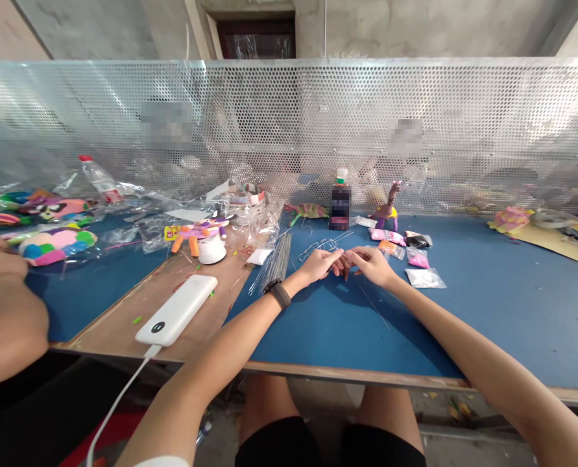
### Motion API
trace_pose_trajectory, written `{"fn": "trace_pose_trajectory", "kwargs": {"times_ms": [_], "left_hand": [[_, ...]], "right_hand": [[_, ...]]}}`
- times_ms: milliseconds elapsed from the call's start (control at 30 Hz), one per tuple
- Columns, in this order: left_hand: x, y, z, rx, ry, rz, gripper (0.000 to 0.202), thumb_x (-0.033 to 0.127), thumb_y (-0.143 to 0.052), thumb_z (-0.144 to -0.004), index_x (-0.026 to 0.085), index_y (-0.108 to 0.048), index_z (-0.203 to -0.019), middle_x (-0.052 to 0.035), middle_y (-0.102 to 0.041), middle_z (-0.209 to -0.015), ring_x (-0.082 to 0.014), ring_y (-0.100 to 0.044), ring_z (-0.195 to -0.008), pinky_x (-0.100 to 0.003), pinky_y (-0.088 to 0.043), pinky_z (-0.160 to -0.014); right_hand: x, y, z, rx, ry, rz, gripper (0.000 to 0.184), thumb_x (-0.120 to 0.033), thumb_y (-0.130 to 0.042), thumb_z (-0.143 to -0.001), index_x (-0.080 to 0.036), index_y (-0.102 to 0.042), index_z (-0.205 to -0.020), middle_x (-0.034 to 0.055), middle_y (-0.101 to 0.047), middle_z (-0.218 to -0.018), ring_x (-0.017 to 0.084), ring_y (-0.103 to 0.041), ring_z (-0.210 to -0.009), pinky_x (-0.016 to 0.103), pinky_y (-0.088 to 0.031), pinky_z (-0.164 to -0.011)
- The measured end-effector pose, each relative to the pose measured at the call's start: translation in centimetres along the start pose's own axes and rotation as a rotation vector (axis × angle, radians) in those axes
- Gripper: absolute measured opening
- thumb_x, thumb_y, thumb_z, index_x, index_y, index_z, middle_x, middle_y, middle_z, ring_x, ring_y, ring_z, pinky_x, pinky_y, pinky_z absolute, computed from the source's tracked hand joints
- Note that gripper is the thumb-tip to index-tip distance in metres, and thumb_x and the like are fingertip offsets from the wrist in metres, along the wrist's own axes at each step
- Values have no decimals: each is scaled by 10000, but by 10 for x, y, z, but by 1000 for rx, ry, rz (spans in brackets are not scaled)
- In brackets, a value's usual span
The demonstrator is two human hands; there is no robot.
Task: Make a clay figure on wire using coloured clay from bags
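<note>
1. We see a flat blue tabletop [497, 305] across the frame's middle.
2. Left of centre, we find a brown board [119, 319] bearing a white rectangular power bank [181, 308].
3. Near centre lie thin grey metal wires [276, 261].
4. Right of centre, we spot small clear plastic packets [418, 259].

A small brown piece [346, 267], mostly hidden by fingers, is pinched between left hand [320, 264] and right hand [373, 266], above the blue table [313, 340].
</note>
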State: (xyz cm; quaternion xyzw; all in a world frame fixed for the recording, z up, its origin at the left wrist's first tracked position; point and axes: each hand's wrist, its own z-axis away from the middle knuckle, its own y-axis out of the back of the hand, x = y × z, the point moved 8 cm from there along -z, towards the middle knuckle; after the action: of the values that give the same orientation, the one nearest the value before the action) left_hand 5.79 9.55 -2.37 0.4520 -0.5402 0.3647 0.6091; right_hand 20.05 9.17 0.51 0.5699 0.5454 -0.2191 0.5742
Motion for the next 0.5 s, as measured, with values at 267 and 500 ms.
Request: {"fn": "trace_pose_trajectory", "kwargs": {"times_ms": [267,500], "left_hand": [[3,-1,1,-11,-19,-34,595,643,-542,-947,102,-745,-806,-41,-632,-608,-80,-459,-435,-235,-238,-395],[4,0,2,-7,-27,-62,639,702,-551,-924,105,-728,-779,-34,-628,-591,-68,-422,-416,-232,-253,-413]], "right_hand": [[2,0,-1,-3,-11,-7,505,-662,-582,-926,-188,-738,-846,50,-746,-800,207,-713,-751,280,-627,-588],[1,1,0,2,-18,-26,506,-662,-594,-916,-183,-734,-840,58,-753,-812,218,-726,-784,273,-621,-581]]}}
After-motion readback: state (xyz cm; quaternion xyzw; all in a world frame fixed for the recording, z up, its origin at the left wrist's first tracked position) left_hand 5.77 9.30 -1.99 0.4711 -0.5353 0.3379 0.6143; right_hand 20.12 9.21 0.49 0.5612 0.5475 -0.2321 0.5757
